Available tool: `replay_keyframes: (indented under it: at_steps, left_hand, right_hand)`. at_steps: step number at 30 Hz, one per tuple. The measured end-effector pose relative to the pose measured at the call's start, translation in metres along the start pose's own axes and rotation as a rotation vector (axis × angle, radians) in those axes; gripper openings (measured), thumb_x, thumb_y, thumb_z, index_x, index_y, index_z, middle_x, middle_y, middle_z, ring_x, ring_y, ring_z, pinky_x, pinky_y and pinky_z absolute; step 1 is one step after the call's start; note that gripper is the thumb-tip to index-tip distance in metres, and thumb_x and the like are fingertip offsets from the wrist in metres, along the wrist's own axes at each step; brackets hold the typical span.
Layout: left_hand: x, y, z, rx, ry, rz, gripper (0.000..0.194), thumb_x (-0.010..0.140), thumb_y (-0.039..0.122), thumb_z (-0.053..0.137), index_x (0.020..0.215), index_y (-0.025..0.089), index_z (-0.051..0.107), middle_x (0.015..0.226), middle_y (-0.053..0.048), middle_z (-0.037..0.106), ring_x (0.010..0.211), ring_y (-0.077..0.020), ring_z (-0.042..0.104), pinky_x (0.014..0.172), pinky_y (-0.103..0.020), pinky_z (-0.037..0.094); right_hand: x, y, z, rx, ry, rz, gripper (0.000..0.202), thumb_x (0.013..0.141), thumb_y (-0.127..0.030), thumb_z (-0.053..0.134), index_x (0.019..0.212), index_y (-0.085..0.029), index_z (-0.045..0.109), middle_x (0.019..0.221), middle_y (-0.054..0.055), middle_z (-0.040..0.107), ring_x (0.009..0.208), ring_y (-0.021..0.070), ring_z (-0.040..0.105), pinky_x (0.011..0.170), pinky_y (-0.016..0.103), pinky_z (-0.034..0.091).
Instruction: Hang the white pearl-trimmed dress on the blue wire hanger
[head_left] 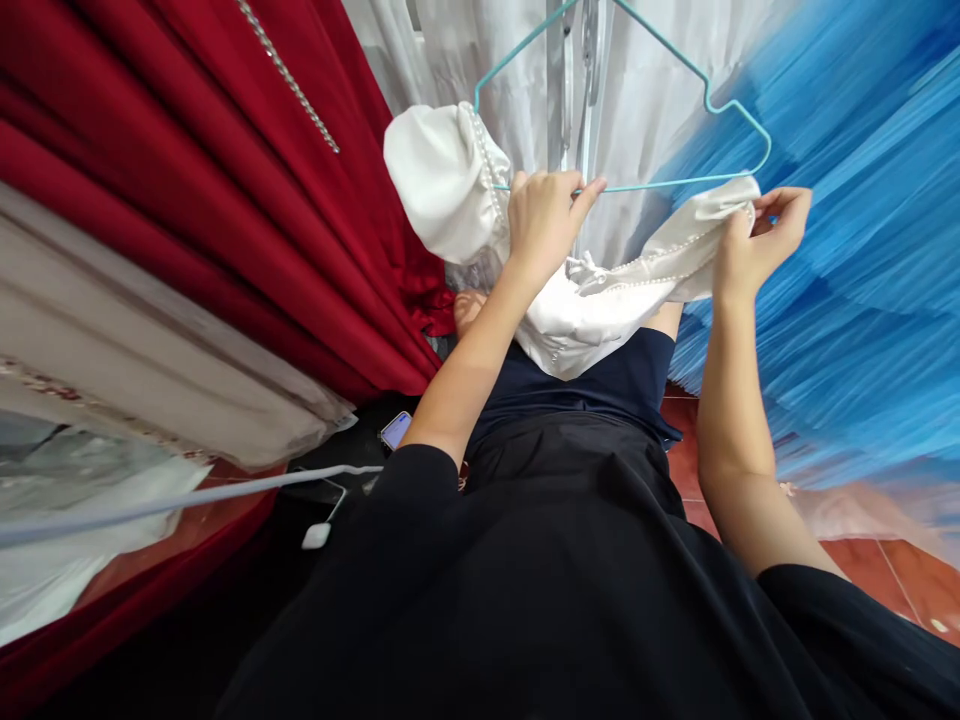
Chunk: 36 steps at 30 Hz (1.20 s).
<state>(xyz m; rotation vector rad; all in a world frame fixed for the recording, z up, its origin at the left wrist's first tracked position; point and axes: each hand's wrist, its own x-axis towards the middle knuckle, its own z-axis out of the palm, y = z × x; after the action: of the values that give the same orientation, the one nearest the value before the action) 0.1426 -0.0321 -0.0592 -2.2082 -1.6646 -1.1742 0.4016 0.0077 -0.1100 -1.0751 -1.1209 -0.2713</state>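
A thin turquoise clothes hanger (675, 183) is in front of me, its lower bar running through my left hand (546, 222), which is closed round it. From the hanger's left end hangs a white satin garment (577, 325) with pearl-beaded edges and a puffed sleeve (435, 180). Its middle sags below the bar, over my lap. At the right, my right hand (761, 240) pinches the garment's other beaded edge, just under the hanger's right end. Part of the garment behind my left wrist is hidden.
Red cloth (322, 220) with a beaded strip hangs at the left, beside a beige gown (187, 350). Blue tulle (862, 280) fills the right side. White fabric (645, 90) hangs behind the hanger. A lit phone (395, 430) and a white cable (225, 487) are at lower left.
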Motion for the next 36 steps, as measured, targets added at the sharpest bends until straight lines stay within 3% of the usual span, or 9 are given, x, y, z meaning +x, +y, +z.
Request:
replay_keyframes:
  at_steps: [2,4,7,10,14,18,24,33,36]
  left_hand:
    - [-0.001,0.000,0.001,-0.013,0.026,0.027,0.055,0.105,0.060,0.030,0.070,0.028,0.058,0.073,-0.001,0.063,0.078,-0.0226,0.054,0.094,-0.042,0.033]
    - [-0.003,0.001,-0.001,-0.033,0.035,0.045,0.051,0.105,0.055,0.035,0.069,0.028,0.059,0.072,-0.001,0.063,0.078,-0.0244,0.056,0.094,-0.043,0.033]
    - [-0.004,0.001,-0.006,-0.043,0.023,0.044,0.047,0.103,0.053,0.038,0.068,0.030,0.059,0.072,-0.002,0.063,0.082,-0.0269,0.057,0.094,-0.043,0.033]
    - [-0.005,0.000,-0.013,-0.015,-0.008,0.034,0.053,0.102,0.058,0.031,0.068,0.031,0.059,0.073,-0.004,0.062,0.084,-0.0272,0.056,0.095,-0.043,0.032]
    - [-0.007,-0.002,-0.018,0.075,-0.001,0.077,0.051,0.104,0.058,0.031,0.075,0.030,0.063,0.079,-0.003,0.066,0.084,-0.0268,0.057,0.091,-0.041,0.032]
    - [-0.008,-0.002,-0.014,0.135,0.036,0.072,0.051,0.106,0.056,0.031,0.078,0.025,0.061,0.083,-0.005,0.068,0.087,-0.0260,0.058,0.087,-0.040,0.032]
    - [-0.003,-0.002,-0.004,0.110,-0.006,0.040,0.059,0.105,0.062,0.021,0.074,0.025,0.055,0.081,-0.004,0.064,0.087,-0.0237,0.054,0.089,-0.041,0.030]
    - [-0.006,0.001,0.006,0.188,0.030,0.079,0.060,0.105,0.061,0.016,0.082,0.024,0.057,0.085,-0.003,0.065,0.089,-0.0233,0.054,0.088,-0.039,0.030]
    - [-0.007,0.000,0.005,0.180,0.012,0.086,0.058,0.106,0.059,0.017,0.083,0.024,0.056,0.089,-0.003,0.066,0.092,-0.0227,0.054,0.089,-0.039,0.031]
  right_hand:
    - [0.022,0.015,-0.005,-0.079,-0.055,0.060,0.034,0.073,0.004,0.059,0.074,-0.024,0.040,0.074,0.000,0.048,0.062,0.0096,0.041,0.056,0.025,0.036]
    - [0.044,0.015,-0.010,-0.138,-0.076,0.061,0.032,0.077,-0.004,0.063,0.072,-0.024,0.039,0.072,-0.001,0.046,0.061,0.0083,0.040,0.056,0.025,0.034]
    - [0.073,-0.011,-0.014,-0.107,-0.059,-0.049,0.031,0.083,-0.014,0.060,0.069,-0.024,0.035,0.072,-0.001,0.042,0.066,0.0088,0.042,0.063,0.026,0.036]
    - [0.089,-0.045,-0.010,-0.005,-0.098,-0.179,0.028,0.080,-0.014,0.055,0.068,-0.025,0.032,0.075,0.001,0.041,0.071,0.0097,0.041,0.069,0.027,0.035]
    - [0.088,-0.069,0.004,-0.032,-0.235,-0.295,0.029,0.070,-0.008,0.050,0.066,-0.024,0.026,0.071,0.000,0.041,0.069,0.0092,0.038,0.065,0.028,0.028]
    - [0.079,-0.061,0.003,-0.053,-0.239,-0.302,0.030,0.067,-0.008,0.053,0.067,-0.023,0.027,0.067,-0.002,0.039,0.063,0.0080,0.034,0.061,0.029,0.026]
    - [0.077,-0.052,-0.009,-0.065,-0.289,-0.294,0.024,0.061,-0.007,0.051,0.063,-0.023,0.032,0.064,-0.002,0.041,0.058,0.0071,0.032,0.056,0.029,0.027]
    - [0.075,-0.088,0.029,0.105,-0.187,-0.261,0.025,0.061,-0.009,0.049,0.064,-0.024,0.029,0.063,-0.001,0.041,0.060,0.0080,0.034,0.061,0.030,0.027]
    - [0.072,-0.096,0.028,0.128,-0.264,-0.292,0.022,0.064,-0.008,0.049,0.066,-0.022,0.033,0.065,-0.001,0.044,0.060,0.0079,0.035,0.060,0.029,0.029]
